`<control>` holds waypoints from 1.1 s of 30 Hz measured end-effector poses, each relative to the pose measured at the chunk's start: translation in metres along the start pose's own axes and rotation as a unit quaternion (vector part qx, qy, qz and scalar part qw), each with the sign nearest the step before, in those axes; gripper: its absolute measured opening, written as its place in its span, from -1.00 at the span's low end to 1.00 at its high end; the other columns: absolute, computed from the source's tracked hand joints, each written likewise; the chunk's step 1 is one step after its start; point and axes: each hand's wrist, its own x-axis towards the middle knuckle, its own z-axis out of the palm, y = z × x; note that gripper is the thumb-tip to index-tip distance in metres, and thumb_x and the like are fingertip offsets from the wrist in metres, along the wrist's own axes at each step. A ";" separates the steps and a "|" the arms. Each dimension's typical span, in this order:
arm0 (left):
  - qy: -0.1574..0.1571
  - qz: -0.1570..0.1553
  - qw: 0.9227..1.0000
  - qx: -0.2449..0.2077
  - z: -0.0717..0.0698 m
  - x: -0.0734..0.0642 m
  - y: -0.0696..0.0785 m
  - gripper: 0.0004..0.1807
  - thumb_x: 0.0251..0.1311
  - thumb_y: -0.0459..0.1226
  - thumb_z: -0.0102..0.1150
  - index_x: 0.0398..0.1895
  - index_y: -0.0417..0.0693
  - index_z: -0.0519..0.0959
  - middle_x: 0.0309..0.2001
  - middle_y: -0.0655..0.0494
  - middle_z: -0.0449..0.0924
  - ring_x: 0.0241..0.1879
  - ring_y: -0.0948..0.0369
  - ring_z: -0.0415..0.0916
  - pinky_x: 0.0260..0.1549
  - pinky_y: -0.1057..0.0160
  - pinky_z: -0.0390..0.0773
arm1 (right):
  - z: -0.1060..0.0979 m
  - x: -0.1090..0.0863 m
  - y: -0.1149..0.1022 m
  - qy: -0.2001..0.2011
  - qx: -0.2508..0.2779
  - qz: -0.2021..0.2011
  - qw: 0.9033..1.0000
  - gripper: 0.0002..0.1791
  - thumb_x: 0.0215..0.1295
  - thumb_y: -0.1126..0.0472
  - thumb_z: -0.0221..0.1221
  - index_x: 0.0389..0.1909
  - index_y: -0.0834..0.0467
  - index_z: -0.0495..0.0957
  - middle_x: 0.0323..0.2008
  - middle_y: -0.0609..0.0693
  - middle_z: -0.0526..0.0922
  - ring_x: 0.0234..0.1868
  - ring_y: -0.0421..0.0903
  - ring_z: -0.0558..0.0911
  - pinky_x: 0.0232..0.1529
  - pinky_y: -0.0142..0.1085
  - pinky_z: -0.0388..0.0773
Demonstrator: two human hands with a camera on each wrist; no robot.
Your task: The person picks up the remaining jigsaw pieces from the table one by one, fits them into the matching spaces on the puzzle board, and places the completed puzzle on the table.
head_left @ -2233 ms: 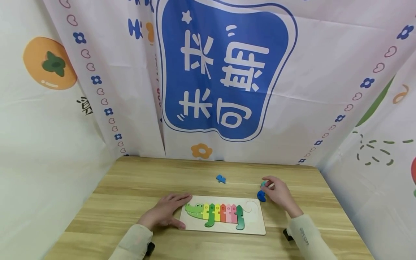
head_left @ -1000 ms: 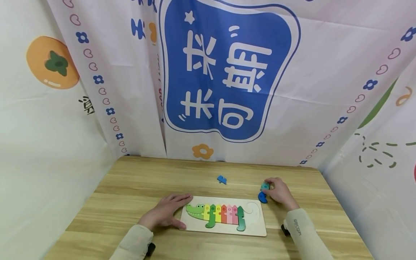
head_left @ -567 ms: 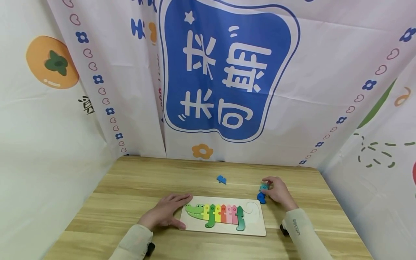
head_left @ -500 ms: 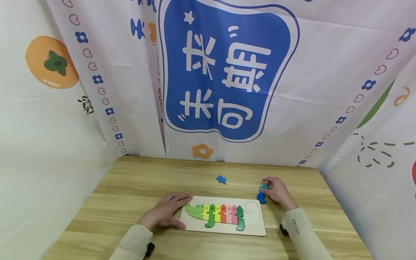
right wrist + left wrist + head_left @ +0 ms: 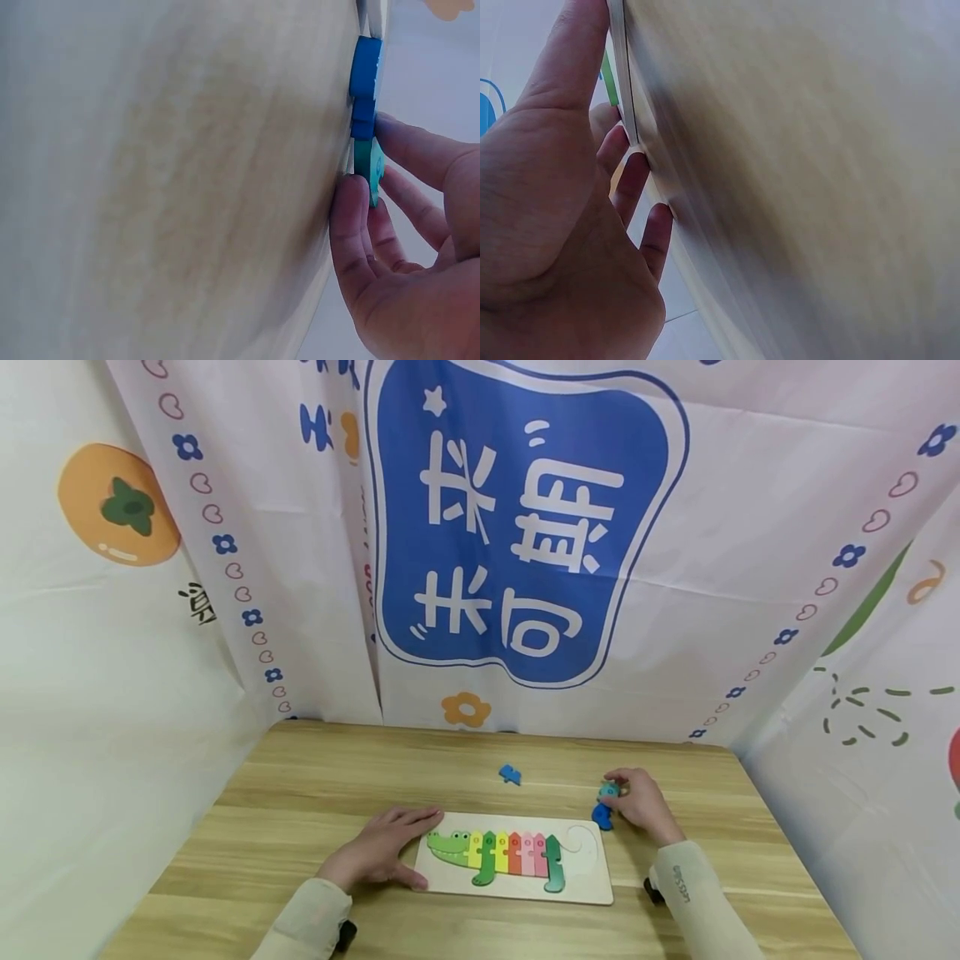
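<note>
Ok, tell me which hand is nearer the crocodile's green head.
Left hand. It lies at the left end of the board, close beside the green head; the right hand is off the board's back right corner, holding the teal piece.

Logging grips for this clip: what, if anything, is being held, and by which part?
The right hand holds the teal puzzle piece by its edges, between thumb and fingers. The left hand rests spread at the left end of the board.
</note>
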 end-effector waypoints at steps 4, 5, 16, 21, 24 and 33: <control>-0.001 -0.004 1.000 0.004 0.000 -0.003 0.000 0.17 -0.06 0.26 0.49 0.63 0.11 0.22 0.62 0.08 0.17 0.51 -0.15 0.15 0.40 -0.39 0.13 | 0.002 -0.001 -0.001 0.004 -0.004 0.000 1.000 -0.61 0.26 0.28 0.43 0.09 0.27 0.68 0.03 0.23 0.70 -0.06 0.07 0.60 0.03 0.03 0.58; -0.001 -0.005 1.000 0.003 0.000 -0.003 0.000 0.17 -0.06 0.26 0.50 0.63 0.11 0.22 0.62 0.07 0.17 0.51 -0.15 0.15 0.40 -0.39 0.13 | 0.002 -0.002 -0.001 0.006 -0.005 0.000 1.000 -0.63 0.25 0.28 0.43 0.07 0.27 0.69 0.02 0.23 0.70 -0.07 0.07 0.60 0.03 0.04 0.58; -0.003 -0.007 1.000 0.004 0.001 -0.004 0.000 0.16 -0.06 0.26 0.49 0.62 0.11 0.23 0.62 0.08 0.18 0.51 -0.15 0.16 0.41 -0.37 0.13 | 0.001 -0.007 0.003 0.017 0.008 0.005 1.000 -0.77 0.31 0.22 0.39 -0.10 0.21 0.61 -0.08 0.19 0.62 -0.12 0.05 0.55 -0.05 -0.04 0.56; -0.002 -0.005 1.000 0.005 0.000 -0.003 0.002 0.17 -0.06 0.26 0.49 0.63 0.11 0.22 0.63 0.07 0.17 0.51 -0.15 0.16 0.41 -0.37 0.13 | -0.004 -0.007 0.004 0.011 0.040 0.003 0.999 -0.83 0.40 0.25 0.30 -0.08 0.22 0.60 -0.19 0.13 0.63 -0.24 -0.01 0.59 -0.27 -0.22 0.55; -0.003 -0.005 1.000 0.003 -0.001 -0.002 0.003 0.16 -0.05 0.26 0.49 0.63 0.10 0.22 0.63 0.07 0.17 0.51 -0.15 0.15 0.41 -0.37 0.12 | -0.006 -0.008 0.003 0.006 0.069 0.013 0.997 -0.82 0.43 0.27 0.26 -0.05 0.25 0.59 -0.20 0.15 0.60 -0.33 -0.02 0.61 -0.42 -0.29 0.57; -0.003 -0.003 1.000 0.005 -0.001 0.000 0.003 0.16 -0.05 0.24 0.50 0.63 0.09 0.22 0.63 0.07 0.16 0.51 -0.14 0.15 0.42 -0.36 0.11 | -0.012 -0.009 -0.006 0.015 0.140 0.013 0.990 -0.73 0.50 0.23 0.20 0.11 0.25 0.60 -0.12 0.14 0.63 -0.27 -0.03 0.62 -0.30 -0.23 0.65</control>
